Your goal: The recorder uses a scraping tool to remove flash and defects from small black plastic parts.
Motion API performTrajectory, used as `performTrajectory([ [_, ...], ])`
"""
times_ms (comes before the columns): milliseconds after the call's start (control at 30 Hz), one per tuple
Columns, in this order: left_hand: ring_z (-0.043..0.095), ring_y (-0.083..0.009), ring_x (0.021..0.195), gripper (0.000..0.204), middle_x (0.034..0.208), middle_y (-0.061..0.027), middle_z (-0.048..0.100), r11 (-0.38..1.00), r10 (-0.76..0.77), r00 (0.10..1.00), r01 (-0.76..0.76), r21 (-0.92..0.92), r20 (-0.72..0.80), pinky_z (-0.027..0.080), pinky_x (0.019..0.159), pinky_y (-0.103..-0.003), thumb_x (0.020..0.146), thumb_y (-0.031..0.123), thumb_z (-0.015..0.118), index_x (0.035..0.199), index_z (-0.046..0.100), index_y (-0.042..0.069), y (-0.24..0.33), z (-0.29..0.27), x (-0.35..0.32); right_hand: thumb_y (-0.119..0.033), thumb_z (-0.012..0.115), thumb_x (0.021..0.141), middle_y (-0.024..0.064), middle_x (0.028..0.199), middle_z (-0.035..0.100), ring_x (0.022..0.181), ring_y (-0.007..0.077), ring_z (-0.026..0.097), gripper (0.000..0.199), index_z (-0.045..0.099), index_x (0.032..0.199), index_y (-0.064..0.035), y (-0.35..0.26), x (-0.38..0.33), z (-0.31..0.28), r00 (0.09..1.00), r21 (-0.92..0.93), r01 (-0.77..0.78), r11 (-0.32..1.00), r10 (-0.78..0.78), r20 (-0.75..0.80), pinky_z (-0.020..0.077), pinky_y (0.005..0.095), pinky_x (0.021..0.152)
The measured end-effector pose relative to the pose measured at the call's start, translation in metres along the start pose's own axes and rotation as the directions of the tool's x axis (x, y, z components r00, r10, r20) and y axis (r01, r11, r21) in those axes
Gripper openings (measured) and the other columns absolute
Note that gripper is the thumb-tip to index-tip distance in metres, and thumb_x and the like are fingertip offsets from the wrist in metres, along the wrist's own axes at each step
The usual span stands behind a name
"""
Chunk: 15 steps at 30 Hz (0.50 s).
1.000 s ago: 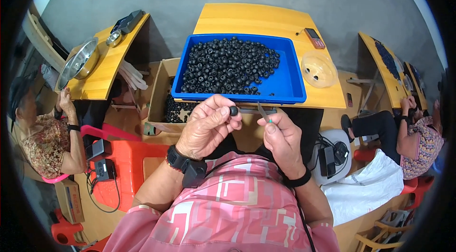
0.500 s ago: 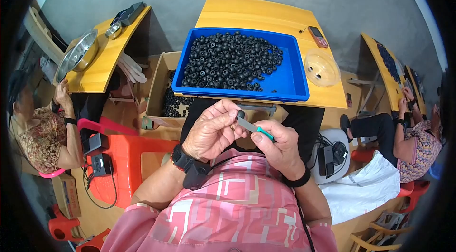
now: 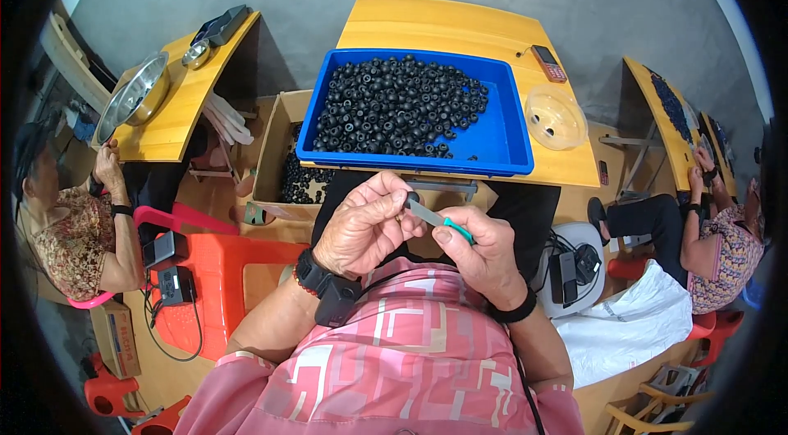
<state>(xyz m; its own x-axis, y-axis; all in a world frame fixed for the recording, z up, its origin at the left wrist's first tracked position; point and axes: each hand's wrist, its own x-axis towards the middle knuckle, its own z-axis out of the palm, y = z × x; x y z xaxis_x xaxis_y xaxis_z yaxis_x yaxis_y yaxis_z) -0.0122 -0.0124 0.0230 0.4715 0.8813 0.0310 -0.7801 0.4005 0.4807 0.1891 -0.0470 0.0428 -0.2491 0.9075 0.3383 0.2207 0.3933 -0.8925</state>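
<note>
Between the fingertips of my left hand [image 3: 367, 223] is a small round black part [image 3: 411, 199], pinched and partly covered by the thumb. My right hand [image 3: 484, 248] is closed round the green handle of a small knife [image 3: 426, 214]. The knife's flat blade points left and its tip meets the black part. Just beyond my hands, a blue tray [image 3: 510, 135] on the yellow table [image 3: 451, 16] holds a heap of black parts [image 3: 394, 103] of the same kind.
A clear plastic bowl [image 3: 566, 135] and a red phone [image 3: 548, 63] lie right of the tray. Left below stands a cardboard box [image 3: 271, 148] with more black parts. An orange stool [image 3: 217, 287] is at my left. People sit at tables on both sides.
Both hands stay almost in place. The black part and the knife blade have shifted very slightly to the left.
</note>
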Motion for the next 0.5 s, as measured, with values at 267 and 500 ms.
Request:
performTrajectory([
  [267, 0.064, -0.0163, 0.08, 0.01, 0.102, -0.0129, 0.069, 0.997, 0.006, 0.999, -0.008, 0.071, 0.032, 0.051, 0.081, -0.038, 0.099, 0.013, 0.063, 0.107, 0.061, 0.006, 0.0016, -0.0056, -0.0001, -0.015, 0.069, 0.096, 0.006, 0.079, 0.068, 0.068, 0.0097, 0.063, 0.018, 0.068, 0.105, 0.0004, -0.0002, 0.0014, 0.0, 1.0, -0.024, -0.003, 1.0, 0.003, 0.005, 0.0497, 0.0251, 0.061],
  [500, 0.064, -0.0167, 0.081, 0.009, 0.097, -0.0119, 0.067, 0.99, 0.027, 1.0, -0.029, 0.14, 0.015, 0.051, 0.081, -0.039, 0.098, 0.012, 0.065, 0.104, 0.061, 0.005, 0.0051, 0.0008, -0.0017, -0.014, 0.068, 0.096, 0.0058, 0.078, 0.068, 0.069, 0.0096, 0.063, 0.017, 0.068, 0.105, 0.0012, 0.0061, 0.0013, 0.0015, 0.999, 0.006, -0.037, 0.999, 0.037, -0.003, 0.0495, 0.0255, 0.062],
])
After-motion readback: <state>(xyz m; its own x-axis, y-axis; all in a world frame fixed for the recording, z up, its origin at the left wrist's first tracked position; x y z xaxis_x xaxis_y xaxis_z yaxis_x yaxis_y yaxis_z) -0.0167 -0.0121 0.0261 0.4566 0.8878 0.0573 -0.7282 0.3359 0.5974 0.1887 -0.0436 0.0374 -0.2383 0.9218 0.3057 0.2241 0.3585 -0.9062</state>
